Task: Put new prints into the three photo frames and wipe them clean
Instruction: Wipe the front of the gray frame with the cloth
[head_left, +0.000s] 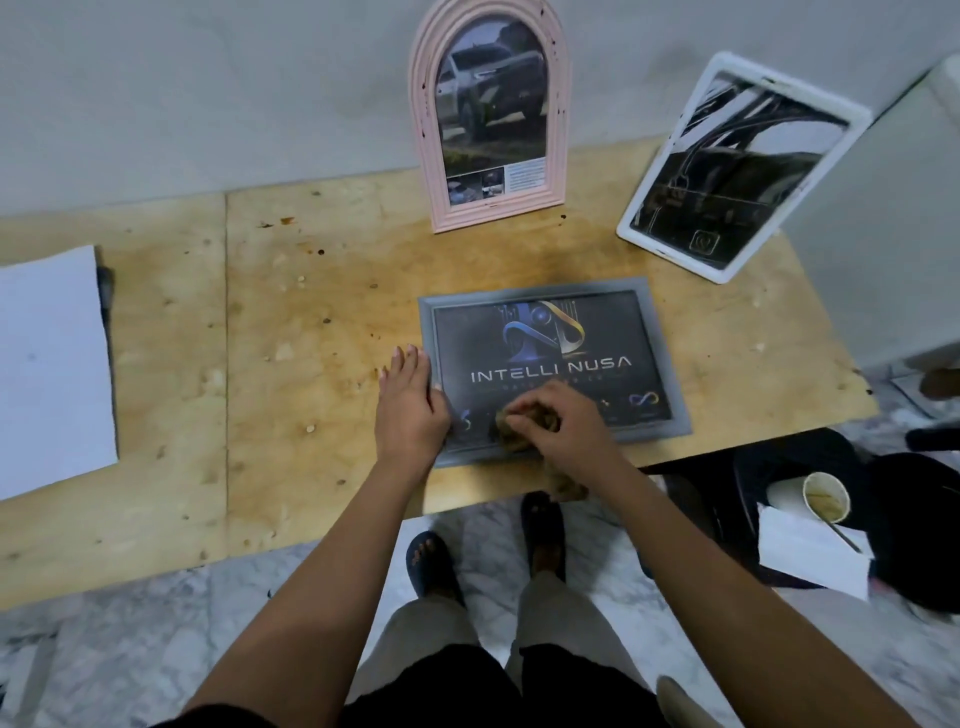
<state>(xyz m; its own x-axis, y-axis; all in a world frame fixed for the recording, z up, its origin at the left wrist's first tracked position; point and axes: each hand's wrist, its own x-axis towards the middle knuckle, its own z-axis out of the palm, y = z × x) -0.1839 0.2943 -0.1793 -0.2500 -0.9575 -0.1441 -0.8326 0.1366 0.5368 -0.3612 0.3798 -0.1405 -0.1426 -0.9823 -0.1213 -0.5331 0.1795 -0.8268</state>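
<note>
Grey frame (660, 364) lies flat on the wooden surface (291, 332), its long side running left to right, with most of its glass up and to the right of the cloth. Left hand (410, 400) rests flat, fingers (410, 358) open, on the frame's left edge to hold it. Right hand (563, 421) is closer to the glass, curled tight around a brown cloth (506, 423) at the bottom.

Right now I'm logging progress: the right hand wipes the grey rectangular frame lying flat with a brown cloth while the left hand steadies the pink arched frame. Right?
Not quite. In the head view the left hand steadies the grey rectangular frame, not the pink arched frame. The right hand does wipe with the brown cloth.
</note>
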